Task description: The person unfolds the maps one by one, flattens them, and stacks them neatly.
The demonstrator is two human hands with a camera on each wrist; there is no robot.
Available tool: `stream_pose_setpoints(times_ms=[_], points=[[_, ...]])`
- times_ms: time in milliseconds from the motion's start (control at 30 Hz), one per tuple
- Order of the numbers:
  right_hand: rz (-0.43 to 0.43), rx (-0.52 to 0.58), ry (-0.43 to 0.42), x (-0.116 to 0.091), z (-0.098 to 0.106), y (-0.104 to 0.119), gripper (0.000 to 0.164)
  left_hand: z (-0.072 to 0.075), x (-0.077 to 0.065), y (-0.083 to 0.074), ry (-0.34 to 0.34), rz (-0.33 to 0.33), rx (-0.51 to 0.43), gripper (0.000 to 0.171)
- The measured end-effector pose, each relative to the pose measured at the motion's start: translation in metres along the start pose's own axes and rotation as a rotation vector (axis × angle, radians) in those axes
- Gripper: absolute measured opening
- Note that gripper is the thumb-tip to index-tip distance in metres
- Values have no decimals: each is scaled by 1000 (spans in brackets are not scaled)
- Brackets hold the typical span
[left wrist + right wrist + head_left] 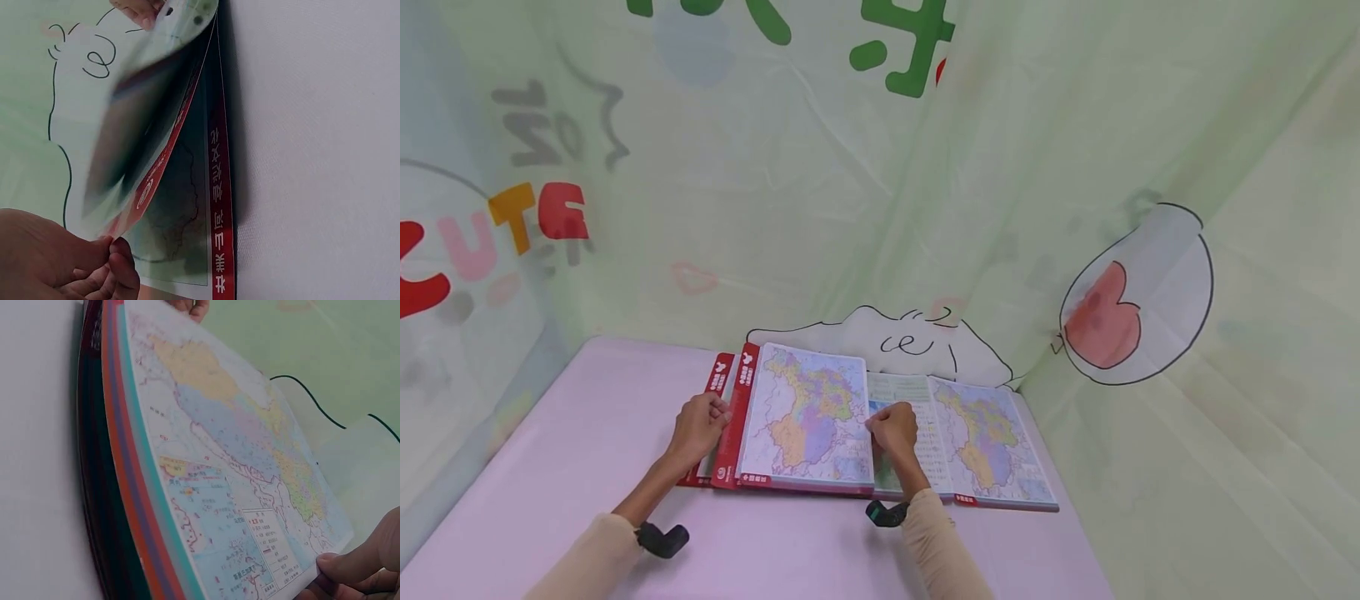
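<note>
An atlas (992, 442) lies spread on the table, a colourful map on its right side. Above its left part, a raised stack of map pages (805, 417) with a red strip (735, 425) down its left edge is held between both hands. My left hand (698, 429) pinches that red-edged side; in the left wrist view, thumb and fingers meet at the red strip's corner. With the thumb on top, my right hand (362, 562) pinches the right edge of the map page (250, 456). Another red-edged cover (219, 187) lies beneath. Coloured page edges (134, 487) show along the near side.
The pale pink table (610, 408) extends left of the atlas and in front of it. A printed fabric curtain (737, 208) with letters and drawings hangs behind and on both sides, close to the table's back edge.
</note>
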State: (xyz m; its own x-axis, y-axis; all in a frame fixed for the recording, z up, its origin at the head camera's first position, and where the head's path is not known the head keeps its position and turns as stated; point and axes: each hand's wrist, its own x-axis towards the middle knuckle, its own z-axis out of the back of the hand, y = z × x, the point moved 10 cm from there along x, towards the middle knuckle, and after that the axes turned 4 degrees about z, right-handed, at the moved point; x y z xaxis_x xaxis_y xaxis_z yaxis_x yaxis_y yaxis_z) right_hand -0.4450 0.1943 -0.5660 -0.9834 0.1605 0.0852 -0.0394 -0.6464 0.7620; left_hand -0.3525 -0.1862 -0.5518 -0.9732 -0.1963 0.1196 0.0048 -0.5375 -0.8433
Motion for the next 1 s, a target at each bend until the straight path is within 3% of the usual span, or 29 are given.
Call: stream_pose_setpoints(times_ms=[133, 333, 600, 867, 1000], points=[[-66, 13, 14, -17, 22, 19, 6, 1, 3, 7, -7, 11, -1, 14], [-57, 22, 34, -17, 49, 15, 9, 3, 6, 17, -29, 38, 19, 15], [-26, 15, 44, -3, 94, -6, 14, 15, 3, 23, -89, 70, 102, 23], [-127, -80, -54, 10, 153, -38, 16, 27, 3, 28, -116, 111, 156, 29], [-218, -164, -130, 11, 179, -70, 14, 32, 1, 28, -122, 128, 158, 30]])
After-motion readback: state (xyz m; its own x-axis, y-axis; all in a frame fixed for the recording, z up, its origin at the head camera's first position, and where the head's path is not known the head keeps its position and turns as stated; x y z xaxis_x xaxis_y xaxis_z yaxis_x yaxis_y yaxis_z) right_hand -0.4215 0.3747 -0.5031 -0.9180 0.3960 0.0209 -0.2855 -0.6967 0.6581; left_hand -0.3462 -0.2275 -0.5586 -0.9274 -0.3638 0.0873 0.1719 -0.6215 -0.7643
